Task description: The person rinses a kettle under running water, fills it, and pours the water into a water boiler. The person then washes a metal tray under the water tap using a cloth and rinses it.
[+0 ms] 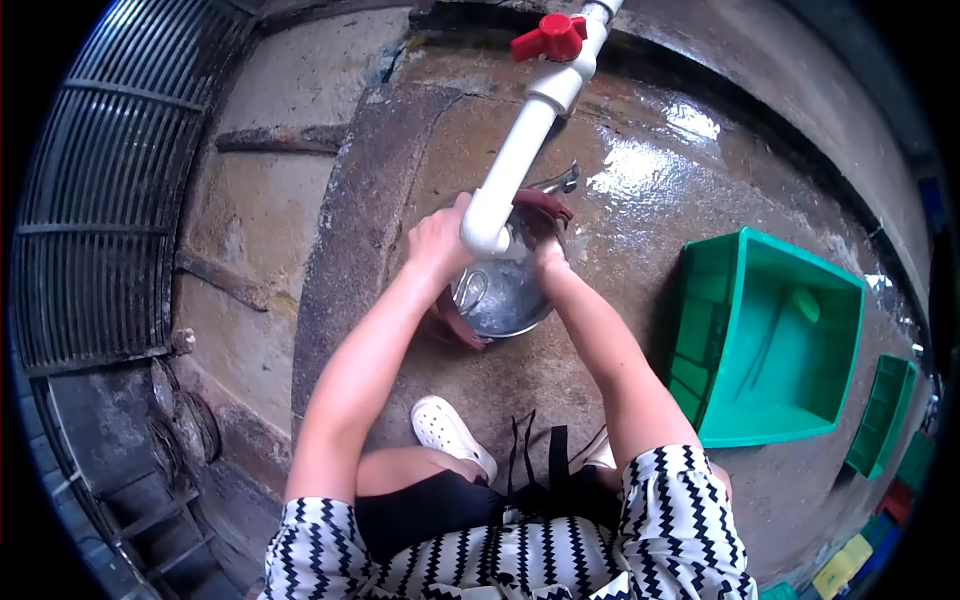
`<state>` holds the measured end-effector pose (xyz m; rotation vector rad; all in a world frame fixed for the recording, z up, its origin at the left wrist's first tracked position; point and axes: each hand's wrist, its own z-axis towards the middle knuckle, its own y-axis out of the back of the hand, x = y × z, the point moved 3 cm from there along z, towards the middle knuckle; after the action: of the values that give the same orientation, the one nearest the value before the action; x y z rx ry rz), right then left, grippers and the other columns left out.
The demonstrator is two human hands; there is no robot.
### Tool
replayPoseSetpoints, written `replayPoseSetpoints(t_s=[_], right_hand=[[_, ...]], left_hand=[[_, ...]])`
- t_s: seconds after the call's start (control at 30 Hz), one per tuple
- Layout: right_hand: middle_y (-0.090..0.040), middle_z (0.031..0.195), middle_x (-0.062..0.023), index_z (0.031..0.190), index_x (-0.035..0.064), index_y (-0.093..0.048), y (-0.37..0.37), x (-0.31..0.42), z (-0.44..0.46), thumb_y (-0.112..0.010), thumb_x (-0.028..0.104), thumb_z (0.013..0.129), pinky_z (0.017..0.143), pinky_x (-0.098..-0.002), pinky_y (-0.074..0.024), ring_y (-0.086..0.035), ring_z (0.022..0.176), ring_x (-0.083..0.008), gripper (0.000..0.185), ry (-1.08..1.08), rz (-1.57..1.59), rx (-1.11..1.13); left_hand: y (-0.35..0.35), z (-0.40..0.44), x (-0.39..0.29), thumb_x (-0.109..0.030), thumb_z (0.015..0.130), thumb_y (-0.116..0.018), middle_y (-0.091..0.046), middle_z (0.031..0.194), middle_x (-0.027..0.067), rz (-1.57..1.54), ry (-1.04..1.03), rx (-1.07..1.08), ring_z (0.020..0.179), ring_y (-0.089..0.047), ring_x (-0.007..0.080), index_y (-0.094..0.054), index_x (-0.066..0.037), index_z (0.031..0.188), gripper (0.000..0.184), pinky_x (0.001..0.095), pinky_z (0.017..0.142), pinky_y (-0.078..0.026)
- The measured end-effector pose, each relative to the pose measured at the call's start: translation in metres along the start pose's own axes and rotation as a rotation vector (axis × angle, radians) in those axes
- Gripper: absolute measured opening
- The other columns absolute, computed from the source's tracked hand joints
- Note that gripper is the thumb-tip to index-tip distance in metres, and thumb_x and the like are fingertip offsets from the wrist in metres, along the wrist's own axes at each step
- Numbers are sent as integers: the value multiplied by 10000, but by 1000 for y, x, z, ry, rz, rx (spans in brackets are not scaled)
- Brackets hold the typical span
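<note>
A round metal basin (510, 318) with water in it sits on the wet concrete floor, with dark reddish-brown parts (462, 328) along its rim. My left hand (438, 238) is closed at the basin's upper left edge, its fingertips partly behind the white pipe (519, 155). On the other side, my right hand (547, 256) reaches inside the rim, and its fingers are mostly hidden. Looped metal pieces (470, 290) lie in the basin below my left hand. Another shiny metal piece (560, 182) sticks out past the far rim. The pipe's elbow hangs directly over the basin.
A red valve handle (550, 38) sits on the pipe. To the right stands a large green crate (700, 340) holding a long-handled green tool (803, 306), with a smaller green crate (880, 415) beyond. Metal bars (110, 190) line the left side. My white clog (443, 428) is close below the basin.
</note>
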<state>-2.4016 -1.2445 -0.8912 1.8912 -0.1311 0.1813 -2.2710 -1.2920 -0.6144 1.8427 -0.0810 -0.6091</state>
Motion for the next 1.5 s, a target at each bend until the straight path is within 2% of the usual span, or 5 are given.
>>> replayPoseSetpoints(t_s=[0.37,0.8,1.17,1.23,1.5], right_hand=[[-596,891,-118,974,12,-590,53,138,-70,-488,146,732,627,-339,-458,-568,756,-227,295,163,977,1161],[-486,1104,-154,1051,24,-491,59,58,34,-343,163,872,890,-405,-389,-478,983,-264,271,-618,3226,-348],[-535,1070,-159,1088,7,-481,53,122,-34,-418,268,819,880,-369,-389,-520,970,-296,380,441,887,325],[-568,1062,-134,1106,54,-488,196,104,-50,-405,306,816,848,-389,-385,-539,933,-331,393,472,266,133],[-471,1209,-126,1142,76,-509,-45,0,-20,-534,376,761,958,-325,-319,-443,1115,-224,486,80,66,100]], left_hand=[[-11,8,10,-175,709,-568,-597,826,193,-17,-23,28,819,-570,387,-420,-63,922,283,485,694,-439],[-26,5,12,-277,733,-528,-598,848,208,-119,-12,-33,828,-561,393,-511,-68,996,337,466,721,-441],[-40,6,14,-126,772,-580,-518,616,136,-337,-212,-268,564,-505,314,-528,-10,786,128,385,513,-400],[-35,5,11,-130,773,-583,-518,617,140,-332,-200,-249,569,-509,321,-528,-11,783,132,386,512,-402],[-56,21,24,-174,765,-612,-560,673,147,-229,-268,-361,607,-552,330,-574,-43,815,145,383,530,-436]])
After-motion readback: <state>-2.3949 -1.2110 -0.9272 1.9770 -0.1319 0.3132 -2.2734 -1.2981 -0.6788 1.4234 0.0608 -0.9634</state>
